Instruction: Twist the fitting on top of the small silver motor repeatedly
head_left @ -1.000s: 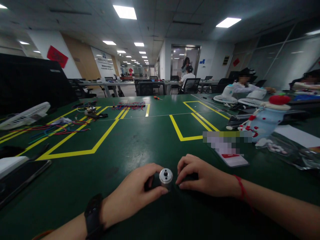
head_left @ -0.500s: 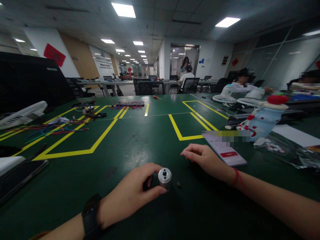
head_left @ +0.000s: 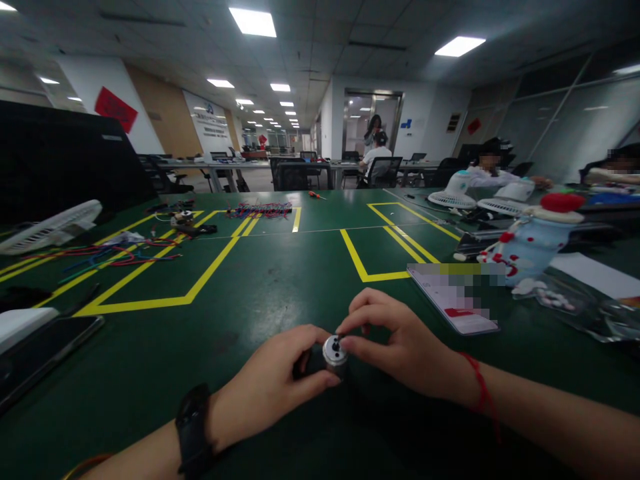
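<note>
A small cylindrical metal motor stands on the green table, its round end face turned up, with a shaft and small dark holes in it. My left hand is closed round its side, thumb in front and fingers behind. My right hand comes in from the right with thumb and index finger pinched together at the top of the motor, right by the shaft. Something small and dark may be between these fingertips; it is too small to make out.
A phone lies just beyond my right hand. Right of it stand a light-blue plush-topped cup and plastic bags. Loose wires and another phone lie on the left. A screwdriver rests at the far edge.
My right hand has moved left from the bare table to the top of the motor. The small dark piece beside the motor no longer shows. My left hand keeps its hold.
</note>
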The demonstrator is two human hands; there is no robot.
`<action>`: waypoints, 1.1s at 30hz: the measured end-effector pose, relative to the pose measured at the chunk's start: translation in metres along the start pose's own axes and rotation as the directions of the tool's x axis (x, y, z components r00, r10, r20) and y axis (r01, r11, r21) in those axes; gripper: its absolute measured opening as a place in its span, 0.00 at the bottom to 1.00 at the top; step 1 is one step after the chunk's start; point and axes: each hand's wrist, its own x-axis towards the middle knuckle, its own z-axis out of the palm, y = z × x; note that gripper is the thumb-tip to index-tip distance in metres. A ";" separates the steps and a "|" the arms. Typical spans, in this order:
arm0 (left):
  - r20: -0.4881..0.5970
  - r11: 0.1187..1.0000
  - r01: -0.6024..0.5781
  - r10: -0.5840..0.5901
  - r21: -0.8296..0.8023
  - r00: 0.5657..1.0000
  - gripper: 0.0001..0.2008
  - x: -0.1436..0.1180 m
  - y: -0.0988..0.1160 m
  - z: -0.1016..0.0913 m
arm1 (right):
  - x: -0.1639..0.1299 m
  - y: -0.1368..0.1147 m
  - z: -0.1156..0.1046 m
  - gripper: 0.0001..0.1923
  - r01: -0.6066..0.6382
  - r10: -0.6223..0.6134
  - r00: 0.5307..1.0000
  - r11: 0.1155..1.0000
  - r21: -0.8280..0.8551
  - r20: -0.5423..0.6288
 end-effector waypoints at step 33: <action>0.014 1.000 -0.001 0.002 -0.030 1.000 0.12 0.000 0.000 -0.001 | -0.001 0.045 -0.017 0.13 -0.430 0.436 0.900 0.894 0.124 -0.019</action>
